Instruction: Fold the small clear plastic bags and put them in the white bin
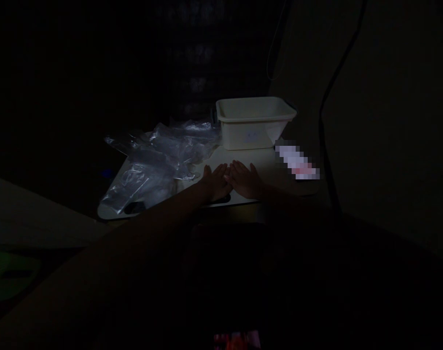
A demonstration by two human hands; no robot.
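The room is very dark. My left hand [216,181] and my right hand [246,179] lie flat, palms down, side by side near the front edge of a small pale table [265,158]. Their fingers are stretched out and they hold nothing. The fingertips of the two hands almost touch. A heap of clear plastic bags [159,155] lies on the table just left of my left hand. A white plastic tub [254,121] stands at the back of the table, beyond both hands.
A blurred pale flat item [297,163] lies on the table right of my right hand. A dark cable [330,97] hangs down on the right. A dark small object [133,208] sits at the table's front left edge. Surroundings are black.
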